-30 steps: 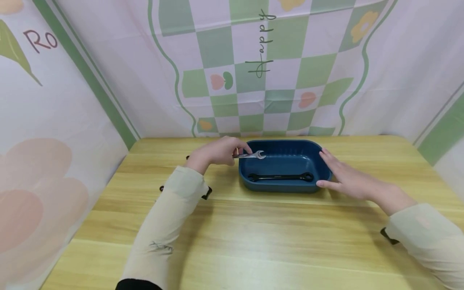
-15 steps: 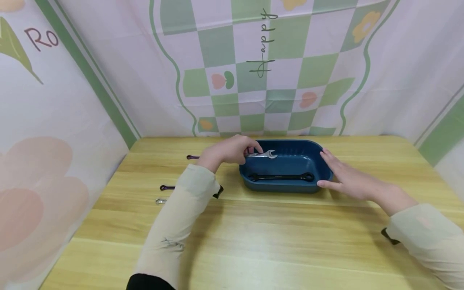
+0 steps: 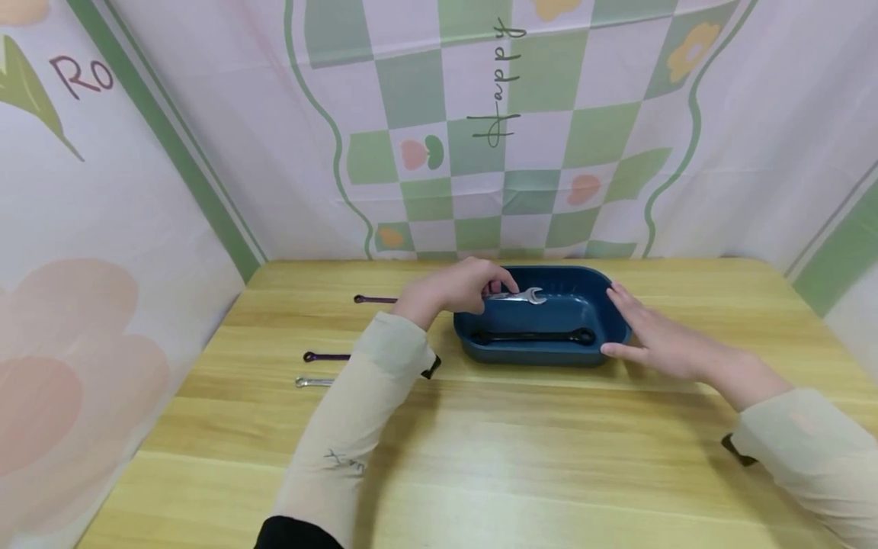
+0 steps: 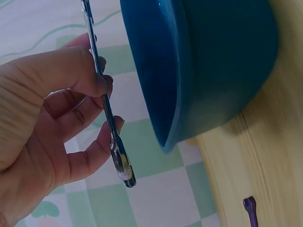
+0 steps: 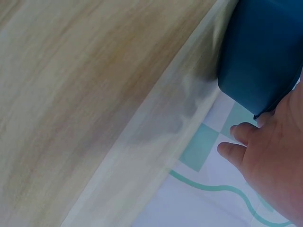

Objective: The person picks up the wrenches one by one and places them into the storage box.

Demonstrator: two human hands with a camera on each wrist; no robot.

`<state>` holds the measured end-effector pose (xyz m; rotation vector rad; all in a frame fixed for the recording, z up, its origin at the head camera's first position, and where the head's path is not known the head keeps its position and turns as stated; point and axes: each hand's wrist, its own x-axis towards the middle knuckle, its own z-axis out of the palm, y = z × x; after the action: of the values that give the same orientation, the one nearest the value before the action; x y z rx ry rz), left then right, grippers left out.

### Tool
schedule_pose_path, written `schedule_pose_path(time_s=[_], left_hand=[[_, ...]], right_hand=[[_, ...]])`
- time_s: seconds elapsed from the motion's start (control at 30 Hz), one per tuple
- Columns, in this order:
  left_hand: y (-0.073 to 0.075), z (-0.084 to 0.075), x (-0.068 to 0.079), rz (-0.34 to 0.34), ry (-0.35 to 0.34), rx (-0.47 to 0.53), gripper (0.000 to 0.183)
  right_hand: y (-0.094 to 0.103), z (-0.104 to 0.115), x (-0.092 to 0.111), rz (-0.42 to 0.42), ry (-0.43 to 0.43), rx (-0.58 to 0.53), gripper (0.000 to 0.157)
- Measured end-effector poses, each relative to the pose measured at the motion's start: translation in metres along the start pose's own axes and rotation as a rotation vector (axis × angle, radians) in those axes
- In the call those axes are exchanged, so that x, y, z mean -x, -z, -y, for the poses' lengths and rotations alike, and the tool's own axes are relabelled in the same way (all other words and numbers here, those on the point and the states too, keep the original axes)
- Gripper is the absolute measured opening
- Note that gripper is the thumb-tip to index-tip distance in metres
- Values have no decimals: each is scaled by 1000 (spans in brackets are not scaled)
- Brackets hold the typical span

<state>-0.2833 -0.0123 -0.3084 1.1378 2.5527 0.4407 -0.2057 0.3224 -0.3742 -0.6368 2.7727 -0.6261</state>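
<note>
Over the left part of a dark blue tray (image 3: 535,355), my left hand (image 3: 463,288) pinches a silver wrench (image 3: 524,296) between thumb and fingers, its open-ended head pointing right. The left wrist view shows this silver wrench (image 4: 108,111) held clear of the tray's rim (image 4: 182,94). A black wrench (image 3: 535,336) lies inside the tray along its near wall. My right hand (image 3: 665,339) rests against the tray's right end, fingers extended and thumb at the near corner; in the right wrist view the hand (image 5: 274,156) partly hides the tray wall (image 5: 260,52).
Left of the tray, two purple wrenches, one farther back (image 3: 373,300) and one nearer (image 3: 328,357), lie on the wooden table (image 3: 521,457). A silver wrench (image 3: 314,382) lies beside the nearer one. My left forearm covers part of them. A printed cloth (image 3: 535,152) hangs behind the table.
My left hand has moved right with the silver wrench, farther over the tray. More of the wrenches on the table have come into sight. The right hand has stayed at the tray.
</note>
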Motion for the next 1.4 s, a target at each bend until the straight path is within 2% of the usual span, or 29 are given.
schedule_pose_path(time_s=[0.37, 0.67, 0.9, 1.4], left_hand=[[-13, -11, -17, 4, -62, -12, 57], [-22, -12, -29, 12, -83, 12, 57], [-28, -14, -37, 27, -68, 21, 57], [-40, -14, -50, 6, -48, -1, 55]], right_hand=[[-2, -2, 3, -9, -5, -2, 100], [-3, -2, 3, -9, -5, 0, 98], [-3, -2, 1, -13, 0, -2, 98], [-2, -1, 1, -19, 6, -3, 97]])
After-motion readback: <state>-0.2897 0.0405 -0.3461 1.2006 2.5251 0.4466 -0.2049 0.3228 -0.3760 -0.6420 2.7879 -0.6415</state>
